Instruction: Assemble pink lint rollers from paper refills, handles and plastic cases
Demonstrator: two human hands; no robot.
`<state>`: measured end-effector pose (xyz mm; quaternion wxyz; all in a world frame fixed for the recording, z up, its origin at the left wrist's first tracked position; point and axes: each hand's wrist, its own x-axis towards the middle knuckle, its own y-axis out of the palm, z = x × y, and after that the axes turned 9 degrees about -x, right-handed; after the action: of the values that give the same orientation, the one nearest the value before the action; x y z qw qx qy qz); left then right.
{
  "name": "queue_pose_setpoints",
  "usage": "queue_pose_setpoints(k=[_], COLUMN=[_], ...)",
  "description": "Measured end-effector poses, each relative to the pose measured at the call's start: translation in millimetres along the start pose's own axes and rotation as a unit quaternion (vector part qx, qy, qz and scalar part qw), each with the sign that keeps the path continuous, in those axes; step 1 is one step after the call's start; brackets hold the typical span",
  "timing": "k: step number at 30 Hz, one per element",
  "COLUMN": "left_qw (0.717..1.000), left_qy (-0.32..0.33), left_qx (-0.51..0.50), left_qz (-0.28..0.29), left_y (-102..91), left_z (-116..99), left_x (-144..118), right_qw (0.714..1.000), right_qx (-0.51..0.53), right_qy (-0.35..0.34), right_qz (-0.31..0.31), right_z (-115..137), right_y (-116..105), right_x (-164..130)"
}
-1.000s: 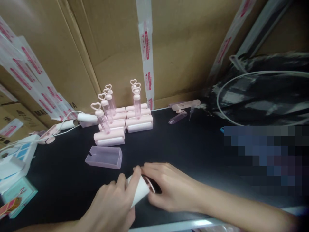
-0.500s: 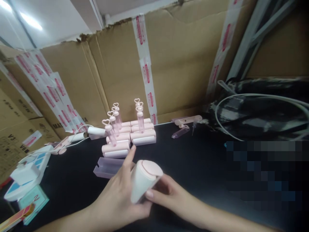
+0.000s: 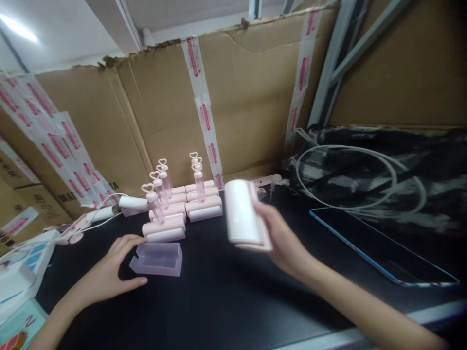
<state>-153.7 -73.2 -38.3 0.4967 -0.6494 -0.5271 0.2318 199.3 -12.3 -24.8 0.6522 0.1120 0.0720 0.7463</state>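
Note:
My right hand point(image 3: 284, 240) holds a white lint roller point(image 3: 243, 214) with a pink frame, lifted above the black table point(image 3: 226, 301). My left hand point(image 3: 109, 272) rests on the table with fingers spread around the left end of a translucent pink cover point(image 3: 157, 258), thumb and forefinger touching or almost touching it. Just behind the cover stands a cluster of several pink lint rollers point(image 3: 182, 206) with clear heart-topped handles.
Taped cardboard boxes point(image 3: 175, 112) wall the back. A white cable and small white device point(image 3: 109, 209) lie at left, beside blue-and-white packets point(image 3: 18, 272). A dark bag with a white hoop point(image 3: 365, 175) and a blue-edged tablet point(image 3: 379, 248) lie at right.
Both hands held the roller together low in front. Now the right hand alone has raised it and moved right, and the left hand has gone to the translucent cover.

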Motion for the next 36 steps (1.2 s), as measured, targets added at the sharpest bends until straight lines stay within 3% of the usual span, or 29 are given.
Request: queue_pose_setpoints(k=[3, 5, 7, 11, 13, 15, 17, 26, 30, 33, 34, 36], left_qw=[0.996, 0.987, 0.972, 0.919, 0.903, 0.899, 0.899, 0.913, 0.925, 0.938, 0.938, 0.933], left_qy=[-0.009, -0.017, -0.023, -0.022, -0.025, -0.034, -0.046, -0.053, -0.029, -0.017, -0.020, -0.031], left_qx=[-0.091, -0.159, -0.234, -0.392, -0.426, -0.433, -0.431, -0.404, -0.377, -0.343, -0.344, -0.356], left_qz=[0.013, -0.005, -0.026, -0.037, -0.046, -0.056, -0.054, -0.041, -0.036, -0.033, -0.034, -0.038], left_y=[18.8, 35.2, 53.8, 86.3, 94.2, 96.2, 94.8, 94.5, 94.4, 94.3, 95.0, 96.9], left_z=[-4.5, -15.8, -29.0, -48.7, -53.2, -55.3, -56.5, -52.5, -52.0, -51.6, -50.9, -49.5], left_x=[0.6, 4.6, 11.5, 26.8, 31.0, 31.7, 30.0, 25.6, 23.1, 21.2, 20.8, 20.6], right_qw=[0.999, 0.992, 0.961, 0.838, 0.763, 0.711, 0.697, 0.698, 0.703, 0.718, 0.711, 0.649], right_qx=[-0.028, -0.097, -0.187, -0.397, -0.491, -0.548, -0.569, -0.576, -0.586, -0.600, -0.621, -0.699], right_qy=[-0.014, -0.076, -0.146, -0.248, -0.287, -0.306, -0.308, -0.282, -0.296, -0.322, -0.321, -0.293], right_qz=[-0.034, 0.036, 0.140, 0.279, 0.308, 0.315, 0.309, 0.318, 0.273, 0.141, 0.074, -0.070], right_z=[13.7, 16.1, 15.1, 12.4, 11.7, 10.6, 8.9, -18.7, -14.4, 2.2, 6.9, 11.1], right_y=[-7.3, -5.0, 3.5, 29.1, 38.8, 44.1, 45.9, 46.6, 39.3, 3.7, -16.4, -66.0], right_x=[6.9, 9.5, 10.1, 5.7, 2.0, -2.1, -6.2, -13.2, -18.5, -19.3, -19.8, -22.2])
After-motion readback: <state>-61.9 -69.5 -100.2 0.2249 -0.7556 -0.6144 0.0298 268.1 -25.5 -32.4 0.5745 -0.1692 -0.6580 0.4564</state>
